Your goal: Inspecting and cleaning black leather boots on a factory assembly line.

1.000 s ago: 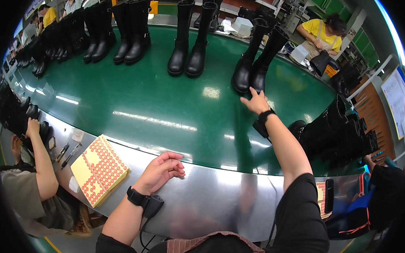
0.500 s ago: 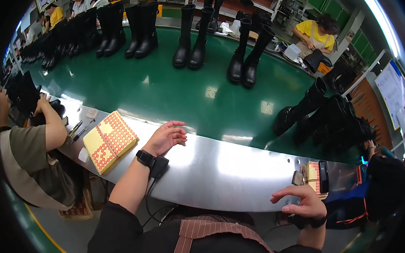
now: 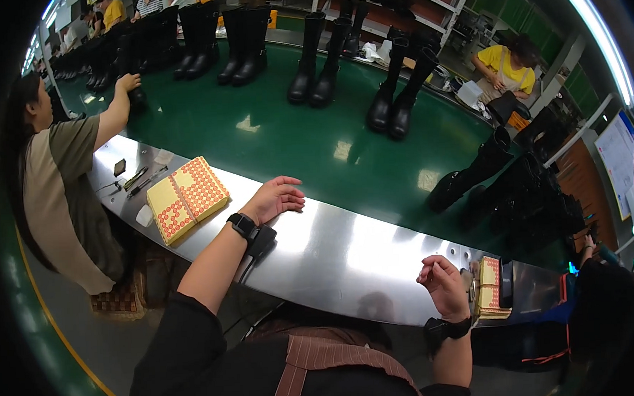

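Note:
My left hand (image 3: 278,200) is raised over the steel work edge, by the line where it meets the green belt. Its fingers are loosely bent and apart, with nothing in them. My right hand (image 3: 444,284) is held up over the near steel edge at the right. Its fingers curl loosely and no object shows in them. Left of my left hand lies a banded stack of yellow sticker sheets with red round stickers (image 3: 189,196). Beside my right hand lies a smaller stack of such sheets (image 3: 489,279), with a black oblong object (image 3: 506,284) against it.
Pairs of black boots (image 3: 391,113) stand along the green belt (image 3: 272,150), and more crowd its right end (image 3: 522,196). Pens (image 3: 136,179) lie beyond the larger stack. A co-worker (image 3: 69,187) sits close at left, reaching over the belt. Another person (image 3: 506,69) works across it.
My right hand has moved left and turned, its fingers curling in more. My left hand keeps its pose. The co-worker at left has stretched an arm toward the belt. The whole view has shifted slightly.

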### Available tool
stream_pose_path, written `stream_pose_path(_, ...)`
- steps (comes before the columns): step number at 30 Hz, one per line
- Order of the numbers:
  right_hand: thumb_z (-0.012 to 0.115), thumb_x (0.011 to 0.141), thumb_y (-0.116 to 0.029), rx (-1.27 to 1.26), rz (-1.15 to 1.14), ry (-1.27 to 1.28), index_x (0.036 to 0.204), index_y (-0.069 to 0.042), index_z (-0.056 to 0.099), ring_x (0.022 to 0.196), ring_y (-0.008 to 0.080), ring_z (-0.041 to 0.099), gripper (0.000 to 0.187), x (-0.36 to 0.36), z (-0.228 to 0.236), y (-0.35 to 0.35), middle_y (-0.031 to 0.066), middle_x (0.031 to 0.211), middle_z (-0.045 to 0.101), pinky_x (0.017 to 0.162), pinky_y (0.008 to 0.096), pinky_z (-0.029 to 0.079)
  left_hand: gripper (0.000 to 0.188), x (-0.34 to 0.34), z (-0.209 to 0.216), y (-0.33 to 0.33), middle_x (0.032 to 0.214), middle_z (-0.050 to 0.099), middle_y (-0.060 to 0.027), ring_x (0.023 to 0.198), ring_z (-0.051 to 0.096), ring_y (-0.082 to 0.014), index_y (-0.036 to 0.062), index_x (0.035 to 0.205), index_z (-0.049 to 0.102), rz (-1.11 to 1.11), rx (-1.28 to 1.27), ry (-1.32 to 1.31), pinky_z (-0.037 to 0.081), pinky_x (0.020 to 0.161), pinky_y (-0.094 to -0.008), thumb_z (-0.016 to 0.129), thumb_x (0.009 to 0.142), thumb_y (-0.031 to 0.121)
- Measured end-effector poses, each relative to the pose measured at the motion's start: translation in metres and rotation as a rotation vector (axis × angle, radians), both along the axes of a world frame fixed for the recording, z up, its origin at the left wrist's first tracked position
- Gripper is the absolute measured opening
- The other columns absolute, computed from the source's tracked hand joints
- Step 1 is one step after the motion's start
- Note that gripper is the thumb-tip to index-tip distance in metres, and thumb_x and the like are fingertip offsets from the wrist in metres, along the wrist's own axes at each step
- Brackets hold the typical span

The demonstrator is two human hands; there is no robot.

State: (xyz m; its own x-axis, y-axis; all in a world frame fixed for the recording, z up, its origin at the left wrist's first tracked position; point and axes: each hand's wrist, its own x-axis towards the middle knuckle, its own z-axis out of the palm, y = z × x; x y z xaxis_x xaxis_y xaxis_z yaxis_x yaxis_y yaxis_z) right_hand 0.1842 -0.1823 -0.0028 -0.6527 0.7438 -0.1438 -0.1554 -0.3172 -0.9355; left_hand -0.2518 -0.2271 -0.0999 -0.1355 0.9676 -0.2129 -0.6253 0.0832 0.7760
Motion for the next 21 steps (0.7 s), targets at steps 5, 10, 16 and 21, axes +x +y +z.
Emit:
stream_pose_path(5,0.056,0.098,-0.029,-0.245,0.11,0.2,0.108,-0.008,0.058,0.084,0.0124,0.058,0.024,-0.035,-0.035,0.041,0.0011,0.092,0.06,0.081,0.0317,0.051,0.019,0.014,0.002,0.008,0.087,0.063,-0.0168,0.075,0.067,-0.0249,-0.0044,0.112,0.047,0.093,-0.128,0.177,0.061,0.071,-0.0373,0.05,0.095,0.005)
stream_pose_path(10,0.048,0.101,-0.034,-0.406,0.172,0.358,0.115,-0.01,0.058,0.085,0.0139,0.058,0.029,-0.06,-0.071,0.08,0.0016,0.094,0.061,0.082,0.0337,0.05,0.024,0.002,0.001,0.0,0.092,0.063,-0.0175,0.083,0.067,-0.0274,-0.0039,0.118,0.045,0.083,-0.064,0.012,0.06,0.076,-0.0416,0.047,0.097,0.008)
stream_pose_path(16,0.048,0.101,-0.032,-0.535,0.092,0.403,0.124,-0.008,0.052,0.089,0.0159,0.06,0.033,-0.059,-0.098,0.091,0.005,0.099,0.06,0.089,0.0375,0.052,0.035,-0.012,-0.013,-0.007,0.105,0.063,-0.0184,0.098,0.065,-0.0291,-0.0003,0.13,0.039,0.008,0.054,-0.208,0.054,0.09,-0.0466,0.048,0.099,0.013)
stream_pose_path(21,0.049,0.101,-0.025,-0.49,0.095,0.387,0.123,-0.008,0.054,0.086,0.015,0.06,0.028,-0.059,-0.099,0.095,0.0047,0.099,0.059,0.086,0.0355,0.053,0.05,-0.004,-0.01,-0.007,0.121,0.056,-0.0187,0.098,0.064,-0.0291,0.0063,0.14,0.033,0.041,0.071,-0.191,0.053,0.089,-0.0449,0.053,0.096,0.015)
